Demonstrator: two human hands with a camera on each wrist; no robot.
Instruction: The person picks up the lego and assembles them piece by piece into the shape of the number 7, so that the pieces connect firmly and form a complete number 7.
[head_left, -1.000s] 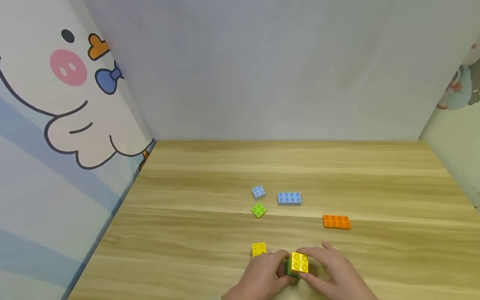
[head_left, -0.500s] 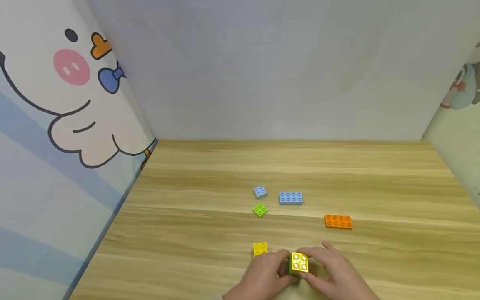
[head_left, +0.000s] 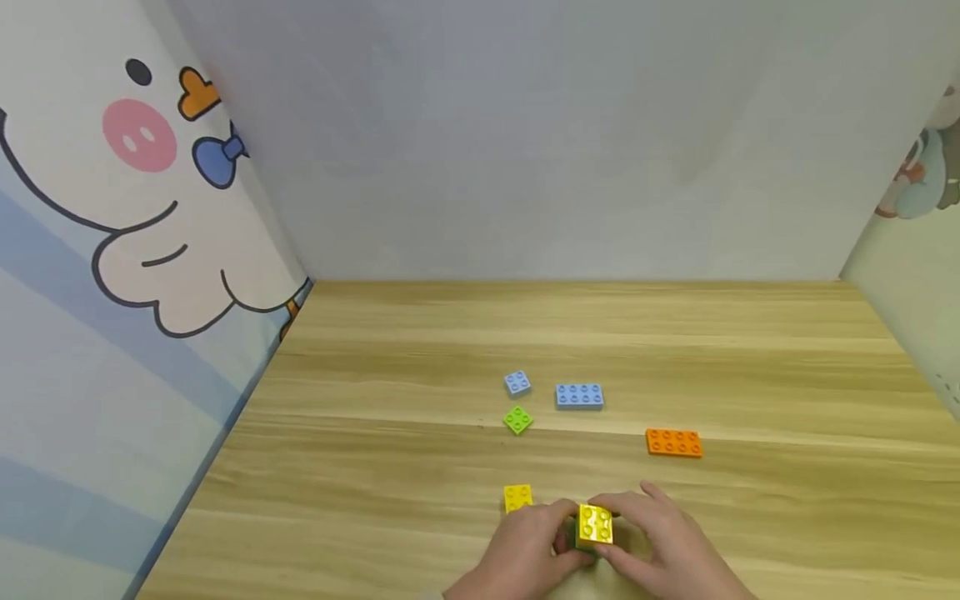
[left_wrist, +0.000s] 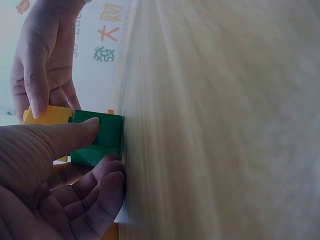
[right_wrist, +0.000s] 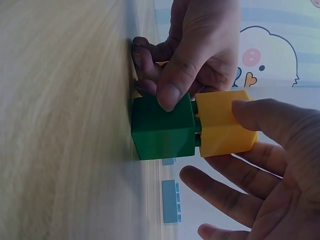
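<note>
A dark green brick [right_wrist: 162, 127] stands on the table, gripped between the thumb and fingers of my left hand [head_left: 521, 550]. Above it my right hand [head_left: 671, 542] pinches a yellow brick [head_left: 595, 525]. In the right wrist view the yellow brick [right_wrist: 225, 123] meets the green studs at a slight tilt, with a narrow gap where studs show. The left wrist view shows my left thumb across the green brick [left_wrist: 97, 150] and the right fingers on the yellow one [left_wrist: 52, 115]. From above, the yellow brick hides most of the green.
Another yellow brick [head_left: 517, 497] lies just beyond my left hand, partly covered by it. Farther back on the table [head_left: 375, 500] are a light green brick [head_left: 517, 420], a small blue brick [head_left: 517, 383] and a long blue brick [head_left: 579, 397]. An orange brick [head_left: 674, 442] lies to the right.
The held yellow brick and my right fingers have shifted very slightly left. Both hands keep the same grips, and the other bricks lie where they were; the head view sways a little.
</note>
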